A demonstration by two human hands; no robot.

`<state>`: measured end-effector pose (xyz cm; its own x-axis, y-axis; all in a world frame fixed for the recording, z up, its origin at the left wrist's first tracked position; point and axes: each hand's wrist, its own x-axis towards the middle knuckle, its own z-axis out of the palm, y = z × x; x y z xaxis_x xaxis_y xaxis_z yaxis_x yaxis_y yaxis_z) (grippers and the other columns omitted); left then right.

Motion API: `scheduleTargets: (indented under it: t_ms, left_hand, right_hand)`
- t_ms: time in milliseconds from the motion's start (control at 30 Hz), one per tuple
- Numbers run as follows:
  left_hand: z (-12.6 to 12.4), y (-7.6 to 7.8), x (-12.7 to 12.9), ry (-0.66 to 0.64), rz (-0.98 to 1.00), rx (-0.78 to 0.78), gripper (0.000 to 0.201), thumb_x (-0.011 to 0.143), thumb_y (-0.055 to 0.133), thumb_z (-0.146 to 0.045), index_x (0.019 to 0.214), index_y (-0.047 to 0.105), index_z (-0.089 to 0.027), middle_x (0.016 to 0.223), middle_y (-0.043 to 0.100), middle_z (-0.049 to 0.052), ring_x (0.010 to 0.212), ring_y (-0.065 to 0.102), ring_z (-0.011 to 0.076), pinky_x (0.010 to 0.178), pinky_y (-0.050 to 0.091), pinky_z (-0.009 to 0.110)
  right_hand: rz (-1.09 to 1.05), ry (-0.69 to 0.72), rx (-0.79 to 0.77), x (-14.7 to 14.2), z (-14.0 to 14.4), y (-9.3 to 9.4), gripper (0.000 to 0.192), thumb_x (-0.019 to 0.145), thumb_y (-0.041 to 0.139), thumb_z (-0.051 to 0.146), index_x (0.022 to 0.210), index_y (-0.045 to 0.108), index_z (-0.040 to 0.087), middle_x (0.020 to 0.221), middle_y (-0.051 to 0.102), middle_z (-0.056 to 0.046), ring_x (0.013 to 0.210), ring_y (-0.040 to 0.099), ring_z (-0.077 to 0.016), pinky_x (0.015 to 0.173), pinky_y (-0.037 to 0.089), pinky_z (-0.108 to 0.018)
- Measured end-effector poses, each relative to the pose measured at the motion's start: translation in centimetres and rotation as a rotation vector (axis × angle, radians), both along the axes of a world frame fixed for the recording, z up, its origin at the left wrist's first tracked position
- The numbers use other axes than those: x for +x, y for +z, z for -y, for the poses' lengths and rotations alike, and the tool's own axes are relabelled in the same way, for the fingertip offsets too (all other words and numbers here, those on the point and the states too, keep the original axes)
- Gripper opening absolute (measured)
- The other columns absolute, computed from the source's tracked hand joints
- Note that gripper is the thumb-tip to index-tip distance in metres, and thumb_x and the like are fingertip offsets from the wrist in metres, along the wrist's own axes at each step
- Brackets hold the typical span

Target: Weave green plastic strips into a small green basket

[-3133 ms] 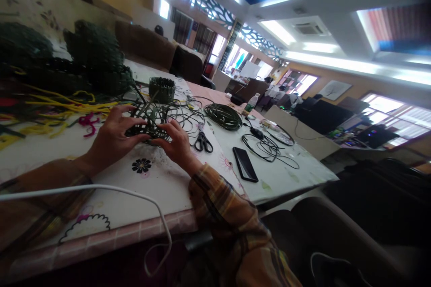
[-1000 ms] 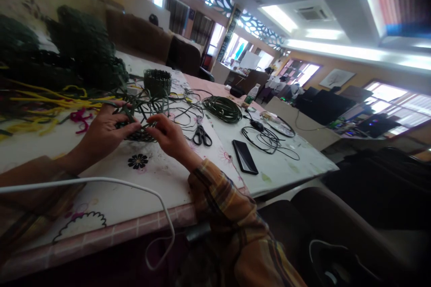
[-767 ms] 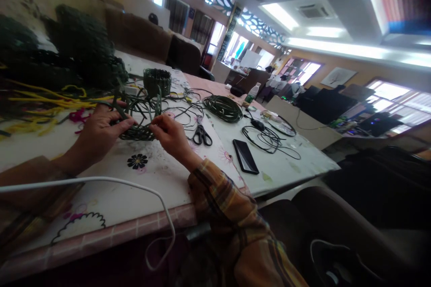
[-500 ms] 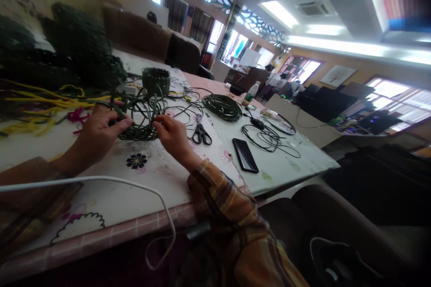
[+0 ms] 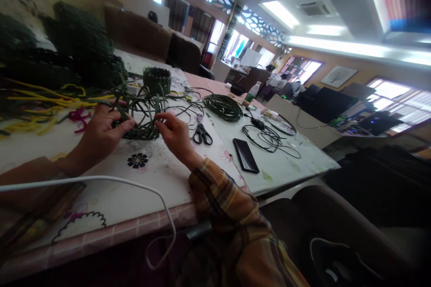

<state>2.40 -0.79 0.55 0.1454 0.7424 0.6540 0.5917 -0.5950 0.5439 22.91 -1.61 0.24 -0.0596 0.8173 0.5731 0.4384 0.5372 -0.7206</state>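
Hands (image 5: 99, 131) (image 5: 175, 135), now wider apart, hold the woven basket (image 5: 143, 132), its loose strands (image 5: 158, 104) pointing upward.

The right hand (image 5: 175, 136) has moved toward three o'clock on the round, dark-green woven-strip basket (image 5: 143, 132). Its gap from the left hand (image 5: 101, 132) has widened.

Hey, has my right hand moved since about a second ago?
Yes, slightly: your right hand has shifted rightward, toward the scissors, judged against the black flower print.
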Motion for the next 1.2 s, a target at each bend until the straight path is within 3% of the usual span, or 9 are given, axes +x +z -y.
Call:
scheduleTargets:
  t_ms: [133, 267, 433, 600, 700, 800, 900, 1100, 1200]
  left_hand:
    - [0.0, -0.2, 0.1, -0.018, -0.024, 0.034, 0.037, 0.092, 0.053, -0.05, 0.086, 0.069, -0.017, 0.128, 0.057, 0.011, 0.131, 0.051, 0.0301, 0.117, 0.036, 0.045]
    - [0.2, -0.3, 0.4, -0.053, -0.059, 0.107, 0.036, 0.094, 0.052, -0.046, 0.088, 0.068, -0.015, 0.131, 0.054, 0.012, 0.13, 0.05, 0.0301, 0.117, 0.034, 0.043]
    - [0.6, -0.3, 0.7, -0.071, -0.095, 0.122, 0.034, 0.095, 0.052, -0.043, 0.087, 0.068, -0.014, 0.131, 0.052, 0.013, 0.131, 0.05, 0.031, 0.117, 0.033, 0.044]
    - [1.1, -0.2, 1.1, -0.079, -0.117, 0.16, 0.032, 0.095, 0.051, -0.041, 0.088, 0.067, -0.015, 0.13, 0.052, 0.013, 0.132, 0.049, 0.0307, 0.117, 0.032, 0.043]
    - [1.2, 0.0, 1.2, -0.098, -0.134, 0.165, 0.03, 0.095, 0.051, -0.04, 0.089, 0.068, -0.015, 0.131, 0.052, 0.013, 0.131, 0.049, 0.0303, 0.118, 0.031, 0.043]
    - [1.2, 0.2, 1.1, -0.11, -0.121, 0.129, 0.033, 0.094, 0.051, -0.042, 0.086, 0.069, -0.015, 0.13, 0.052, 0.013, 0.131, 0.049, 0.0307, 0.117, 0.032, 0.042]
    - [1.1, 0.4, 1.1, -0.108, -0.097, 0.06, 0.038, 0.092, 0.051, -0.046, 0.085, 0.07, -0.015, 0.133, 0.052, 0.013, 0.132, 0.048, 0.0322, 0.118, 0.033, 0.043]
    - [1.2, 0.8, 1.3, -0.076, -0.058, -0.109, 0.042, 0.085, 0.051, -0.052, 0.089, 0.075, -0.018, 0.127, 0.06, 0.011, 0.133, 0.048, 0.0325, 0.118, 0.032, 0.045]
    - [1.4, 0.9, 1.5, -0.002, -0.029, -0.191, 0.049, 0.084, 0.05, -0.058, 0.09, 0.077, -0.018, 0.111, 0.067, 0.009, 0.119, 0.056, 0.0312, 0.113, 0.037, 0.045]
  right_hand:
    - [0.256, -0.076, -0.027, 0.0, 0.6, 1.0, 0.032, 0.095, 0.062, 0.026, 0.125, 0.069, 0.017, 0.085, 0.074, -0.001, 0.071, 0.064, -0.012, 0.073, 0.046, -0.022]
    - [0.479, -0.139, -0.101, 0.0, 1.1, 2.0, 0.037, 0.101, 0.052, 0.029, 0.136, 0.064, 0.023, 0.102, 0.078, -0.006, 0.092, 0.072, -0.0191, 0.085, 0.049, -0.027]
    - [0.551, -0.108, -0.146, 0.3, 1.4, 2.8, 0.033, 0.102, 0.05, 0.032, 0.127, 0.07, 0.023, 0.114, 0.077, -0.007, 0.107, 0.071, -0.0215, 0.091, 0.049, -0.028]
    - [0.639, -0.169, -0.185, 0.6, 1.5, 3.2, 0.032, 0.102, 0.046, 0.03, 0.107, 0.075, 0.02, 0.097, 0.077, -0.009, 0.091, 0.069, -0.0215, 0.076, 0.045, -0.028]
    - [0.482, -0.056, -0.23, 0.8, 0.7, 2.7, 0.027, 0.097, 0.055, 0.029, 0.087, 0.076, 0.016, 0.081, 0.072, -0.006, 0.077, 0.063, -0.0166, 0.069, 0.041, -0.026]
    - [0.077, 0.169, -0.298, 1.0, -0.4, 1.7, 0.02, 0.09, 0.066, 0.029, 0.084, 0.075, 0.013, 0.071, 0.066, 0.0, 0.068, 0.056, -0.0107, 0.065, 0.04, -0.023]
    - [-0.193, 0.337, -0.328, 0.8, -1.0, 0.7, 0.03, 0.085, 0.07, 0.042, 0.081, 0.074, 0.013, 0.069, 0.062, 0.001, 0.065, 0.053, -0.0093, 0.062, 0.04, -0.022]
    - [-0.162, 0.353, -0.217, -0.2, -0.3, 0.1, 0.038, 0.083, 0.07, 0.051, 0.072, 0.068, 0.015, 0.065, 0.055, 0.004, 0.065, 0.048, -0.0083, 0.063, 0.038, -0.022]
    - [-0.082, 0.305, -0.195, -0.7, 0.4, 0.2, 0.032, 0.088, 0.067, 0.043, 0.073, 0.067, 0.015, 0.064, 0.053, 0.005, 0.064, 0.046, -0.0078, 0.062, 0.035, -0.021]
